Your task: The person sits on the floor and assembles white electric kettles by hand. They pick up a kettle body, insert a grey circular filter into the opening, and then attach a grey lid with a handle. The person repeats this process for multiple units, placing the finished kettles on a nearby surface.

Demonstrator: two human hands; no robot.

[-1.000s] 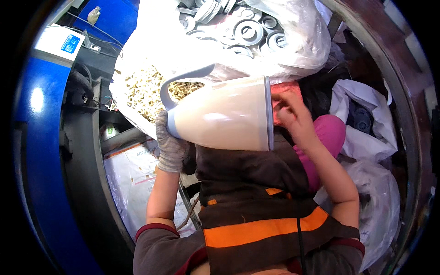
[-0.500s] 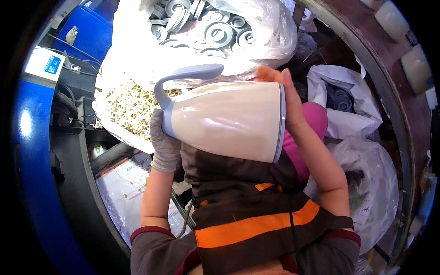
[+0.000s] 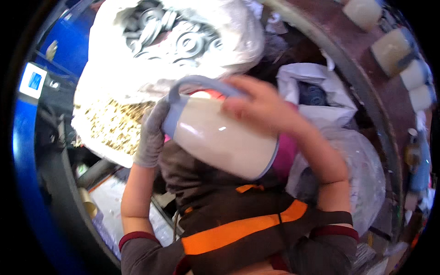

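On the right, a dark reddish-brown table [image 3: 353, 41] with a grey rim runs from far to near, carrying several cream vessels [image 3: 389, 52] in a row.

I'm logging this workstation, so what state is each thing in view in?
Jug: tilted on its side, gripped at the handle end by the gloved left hand.
Right hand: bare, blurred, over the jug; grip unclear.
Large plastic bag: open, grey discs inside.
Small tan pieces: loosely heaped.
White sack: open, dark parts inside.
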